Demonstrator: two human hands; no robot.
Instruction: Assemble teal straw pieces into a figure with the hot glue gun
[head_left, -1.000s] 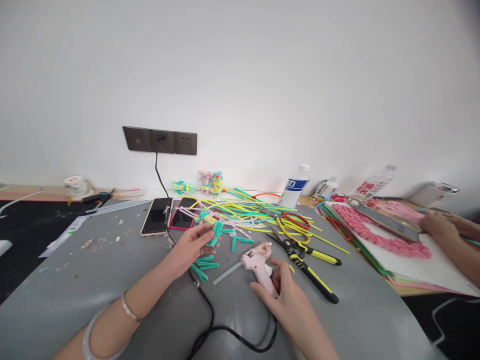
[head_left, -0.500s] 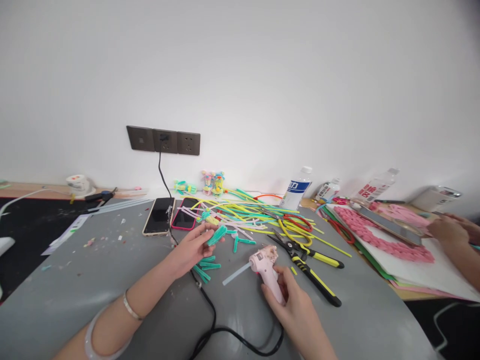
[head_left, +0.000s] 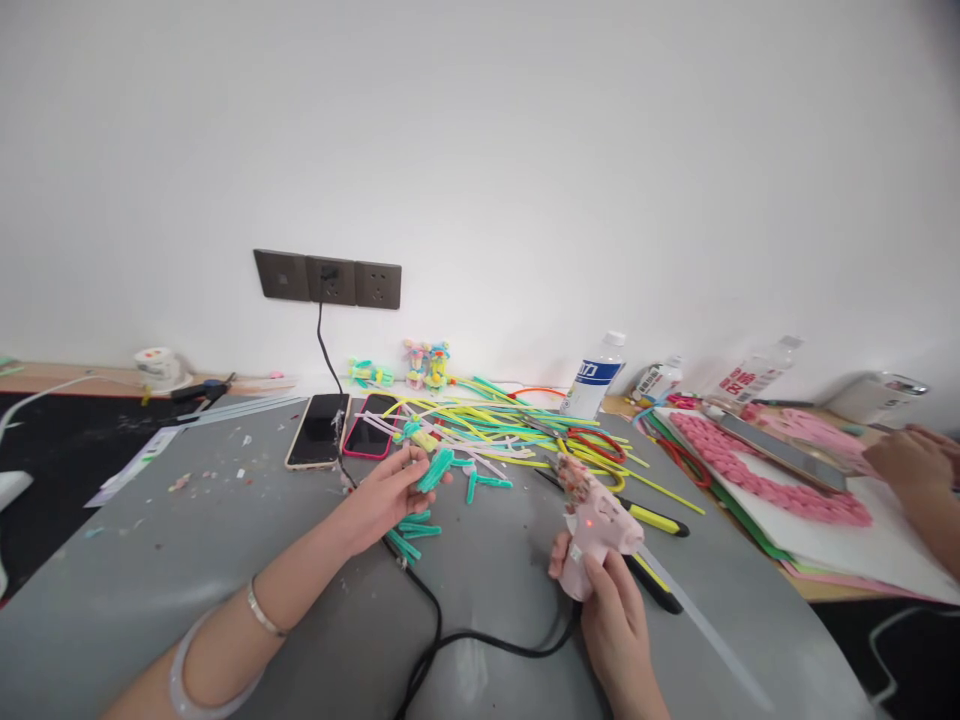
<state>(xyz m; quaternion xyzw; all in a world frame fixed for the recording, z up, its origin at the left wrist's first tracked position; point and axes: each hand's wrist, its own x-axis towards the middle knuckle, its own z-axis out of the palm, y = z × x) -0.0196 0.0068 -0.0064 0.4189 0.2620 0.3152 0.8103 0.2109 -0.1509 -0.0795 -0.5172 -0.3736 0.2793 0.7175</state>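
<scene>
Pinched in my left hand (head_left: 390, 492) is a small bundle of folded teal pipe cleaners (head_left: 436, 470). My right hand (head_left: 611, 610) grips a pale pink hot glue gun (head_left: 596, 525) by its handle, nozzle pointing up and left. A clear glue stick (head_left: 705, 610) sticks out of the gun's back, toward the lower right. Below my left hand lie loose folded teal pieces (head_left: 415, 535); another bent teal piece (head_left: 487, 481) rests right of it. Pliers with yellow-black handles (head_left: 658, 520) lie partly hidden behind the glue gun.
Yellow, teal and lilac pipe cleaners (head_left: 480, 425) spread along the back, with orange scissors (head_left: 596, 445). Two phones (head_left: 319, 432) lie at the left, small pipe-cleaner figures (head_left: 427, 365) by the wall. A bottle (head_left: 595, 377) stands behind. A black cord (head_left: 480, 636) crosses the front. Another person's hand (head_left: 911, 465) is at right.
My right hand has lifted the glue gun and turned it round, so its glue stick now points right instead of left. My left hand has hardly moved.
</scene>
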